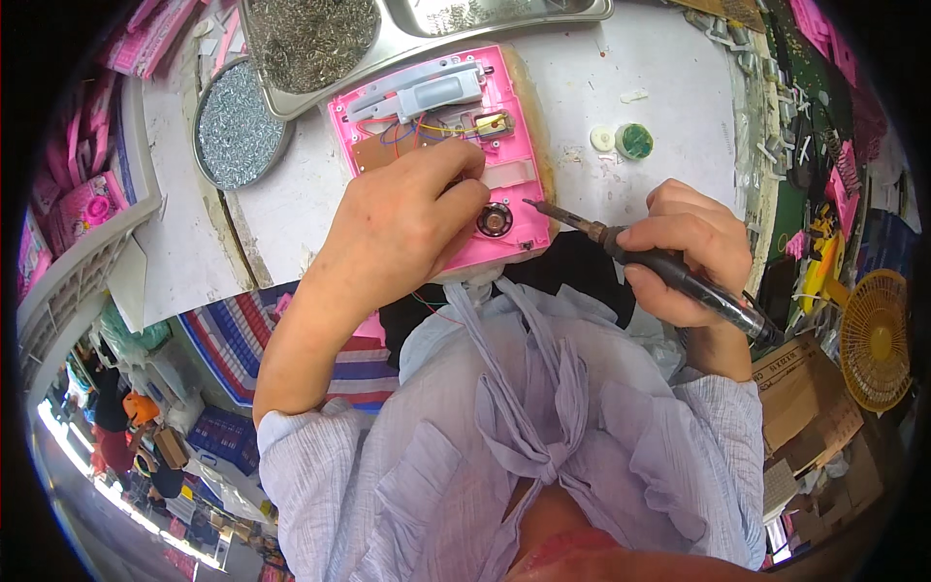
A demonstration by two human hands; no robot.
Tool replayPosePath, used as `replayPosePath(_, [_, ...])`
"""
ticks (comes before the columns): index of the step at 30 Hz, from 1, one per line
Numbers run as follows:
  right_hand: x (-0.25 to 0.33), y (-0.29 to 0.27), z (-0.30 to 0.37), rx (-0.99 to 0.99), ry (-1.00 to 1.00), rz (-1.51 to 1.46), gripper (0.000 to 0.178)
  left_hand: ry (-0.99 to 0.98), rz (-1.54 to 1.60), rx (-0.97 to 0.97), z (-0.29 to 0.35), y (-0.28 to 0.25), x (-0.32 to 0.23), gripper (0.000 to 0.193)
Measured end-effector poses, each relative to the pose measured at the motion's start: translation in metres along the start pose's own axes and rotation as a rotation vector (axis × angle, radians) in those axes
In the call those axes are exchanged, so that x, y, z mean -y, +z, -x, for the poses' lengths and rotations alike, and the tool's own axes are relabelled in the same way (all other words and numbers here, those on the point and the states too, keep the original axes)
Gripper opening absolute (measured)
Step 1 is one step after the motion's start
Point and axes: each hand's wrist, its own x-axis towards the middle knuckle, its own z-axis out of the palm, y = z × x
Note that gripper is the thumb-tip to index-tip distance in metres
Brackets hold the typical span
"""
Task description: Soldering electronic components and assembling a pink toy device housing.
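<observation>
Right fingers (690, 231) hold a soldering iron (679, 276), tip over a pink casing (522, 150).

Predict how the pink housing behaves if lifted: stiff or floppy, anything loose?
The pink housing should stay stiff: it looks like moulded plastic. Its thin coloured wires would likely flop or snag, since they loop loosely. Rolling seems unlikely, given its broad, flat, boxy shape.

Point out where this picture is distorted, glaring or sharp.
Head view throughout: fisheye bending toward the rim, with black corners; a washed-out bright strip at lower left; glints on the metal tray; the soldering iron looks fairly sharp.
</observation>
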Motion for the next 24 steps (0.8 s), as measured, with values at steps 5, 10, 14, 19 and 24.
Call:
replayPosePath(5, [0.001,0.000,-0.002,0.016,0.003,0.005,0.034,-0.025,0.023,-0.020,-0.002,0.001,-0.003,0.023])
replayPosePath(10, [0.000,0.002,-0.002,0.031,0.004,0.004,0.034,-0.031,0.027,-0.036,-0.003,0.004,-0.006,0.021])
replayPosePath(14, [-0.001,0.004,-0.004,0.038,0.005,-0.002,0.034,-0.022,0.010,-0.011,-0.004,0.003,-0.005,0.021])
replayPosePath(19, [-0.003,0.008,-0.006,0.048,-0.009,-0.010,0.034,-0.009,-0.005,-0.002,-0.005,0.001,-0.005,0.022])
replayPosePath(24, [-0.008,0.013,-0.005,0.044,-0.039,0.000,0.027,0.003,-0.028,0.012,-0.005,0.001,-0.004,0.024])
